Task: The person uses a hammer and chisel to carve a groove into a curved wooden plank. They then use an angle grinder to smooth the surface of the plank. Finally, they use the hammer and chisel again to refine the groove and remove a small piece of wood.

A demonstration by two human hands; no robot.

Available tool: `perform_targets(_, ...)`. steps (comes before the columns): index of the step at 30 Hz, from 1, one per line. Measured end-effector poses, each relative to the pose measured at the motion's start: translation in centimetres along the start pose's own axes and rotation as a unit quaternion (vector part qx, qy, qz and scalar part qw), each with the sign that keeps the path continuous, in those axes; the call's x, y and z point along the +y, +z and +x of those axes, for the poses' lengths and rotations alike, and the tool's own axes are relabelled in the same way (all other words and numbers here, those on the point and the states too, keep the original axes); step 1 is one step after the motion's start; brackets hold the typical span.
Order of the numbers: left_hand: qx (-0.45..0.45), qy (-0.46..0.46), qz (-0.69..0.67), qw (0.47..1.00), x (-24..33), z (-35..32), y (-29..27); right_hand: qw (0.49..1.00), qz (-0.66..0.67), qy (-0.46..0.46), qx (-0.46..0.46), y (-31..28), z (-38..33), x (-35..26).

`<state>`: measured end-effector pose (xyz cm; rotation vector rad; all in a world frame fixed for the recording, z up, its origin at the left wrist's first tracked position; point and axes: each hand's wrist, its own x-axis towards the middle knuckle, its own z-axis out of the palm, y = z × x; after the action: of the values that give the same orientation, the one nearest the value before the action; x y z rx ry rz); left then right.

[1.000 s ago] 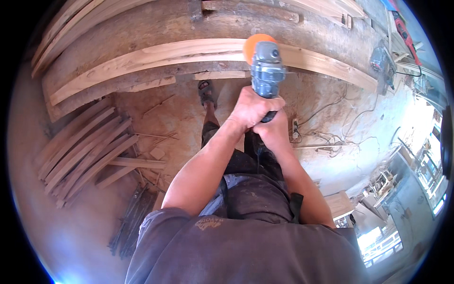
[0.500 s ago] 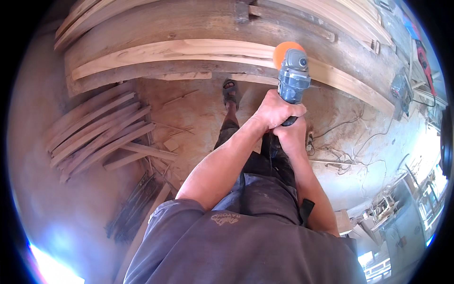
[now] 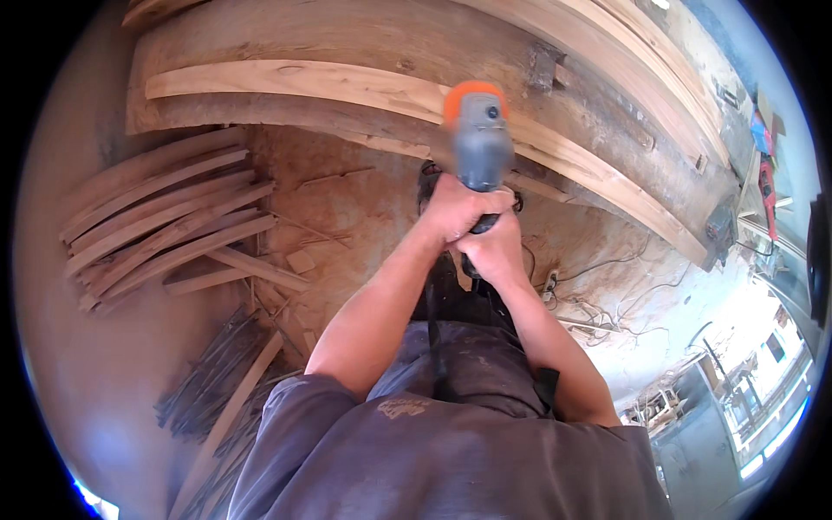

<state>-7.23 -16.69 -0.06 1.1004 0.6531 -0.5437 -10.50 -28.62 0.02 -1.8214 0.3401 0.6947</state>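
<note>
Both my hands are closed around a grey-blue angle grinder with an orange disc at its far end. My left hand wraps the body from the left, farther forward. Behind it, my right hand grips the rear of the handle. The disc is over a long, pale wooden strip, around its middle; the tool's head hides where they meet. This strip lies along the near side of a thick, worn wooden bench.
Curved wooden pieces are stacked on the floor at left, above a bundle of dark thin sticks. More pale boards lie at the bench's far side. Cables trail over the floor at right. A red tool sits far right.
The grinder, held in both hands, has moved left along the strip. My view has turned a little, so the bench now slopes down more to the right.
</note>
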Motion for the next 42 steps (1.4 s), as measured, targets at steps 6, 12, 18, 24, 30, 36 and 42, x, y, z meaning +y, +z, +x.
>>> perform_targets(6,0.081,-0.006,-0.063,0.995,0.2,0.2,-8.9,0.99,-0.125,0.005,-0.062,6.4,2.1,-4.7)
perform_targets(12,0.115,0.031,-0.11,0.987,1.9,-0.9,-9.4,0.981,-0.136,0.063,-0.12,7.3,2.8,-7.0)
perform_targets(18,0.005,0.001,-0.063,0.998,0.2,-0.2,-4.0,0.992,-0.096,0.053,-0.055,2.6,0.8,-3.4)
perform_targets(24,-0.062,-0.032,0.01,0.998,-2.8,0.6,4.8,0.999,-0.043,0.022,0.019,-5.8,-1.9,0.4)
perform_targets(30,-0.122,-0.06,0.072,0.988,-6.4,1.9,16.1,0.992,0.028,0.099,0.069,-15.8,-4.2,4.9)
perform_targets(36,-0.171,-0.08,0.21,0.959,-11.7,4.3,28.0,0.979,-0.027,0.116,0.166,-26.8,-6.3,9.7)
perform_targets(42,-0.224,-0.051,0.335,0.914,-17.2,5.7,40.5,0.966,0.081,0.066,0.235,-36.9,-9.1,18.9)
